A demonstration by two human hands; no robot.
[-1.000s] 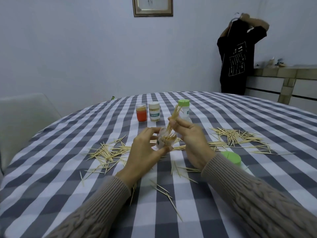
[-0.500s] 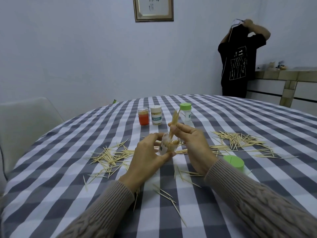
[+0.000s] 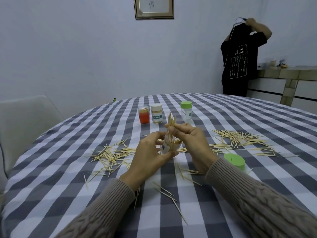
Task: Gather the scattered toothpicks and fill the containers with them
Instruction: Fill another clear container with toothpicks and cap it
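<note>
A pale wall, a framed picture (image 3: 153,8) at the top centre, and a round table under a grey-and-white checked cloth (image 3: 240,121) filling the lower frame; at the upper right a person in a black shirt (image 3: 240,59) stands by a counter. Centre frame, the action: the left hand (image 3: 151,157) curls its fingers and thumb round a small clear container (image 3: 167,148), tipped a little toward the right of the frame; the right hand (image 3: 190,140) pinches a bundle of toothpicks (image 3: 171,123) that stands half in the mouth, tips fanning upward. More toothpicks lie loose: a heap at centre left (image 3: 111,153), a wider spread at centre right (image 3: 240,140), strays at lower centre (image 3: 169,194). A green lid (image 3: 234,160) lies beside the right wrist; behind the hands stand an orange jar (image 3: 143,114), a white labelled jar (image 3: 156,113) and a green-capped jar (image 3: 186,111).

These sticks look feather-light, stiff and sharp at the ends, prone to roll and splay; best taken as an aligned bunch, pinched around the middle, points kept off the fingertips. The container looks light and smooth, likely to tip; a firm hold on its wall seems wise. By my reckoning the bundle goes down next; plenty left to gather.
</note>
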